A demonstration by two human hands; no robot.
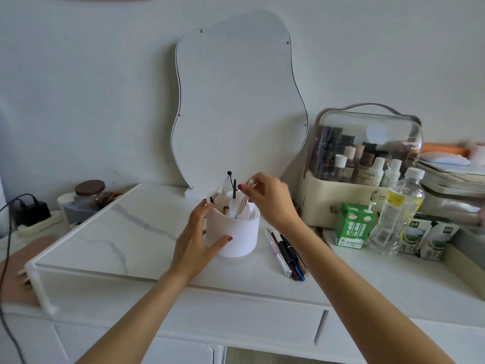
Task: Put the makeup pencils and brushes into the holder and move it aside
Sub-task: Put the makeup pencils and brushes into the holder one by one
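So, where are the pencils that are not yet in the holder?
The loose pencils lie together on the marble top, just right of the white holder and left of the green carton, under the right forearm.

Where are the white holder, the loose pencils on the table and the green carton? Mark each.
white holder (237, 239): head view, front wall of the cylinder.
loose pencils (286, 254): head view, middle of the bunch lying right of the holder.
green carton (353, 227): head view, printed front face.
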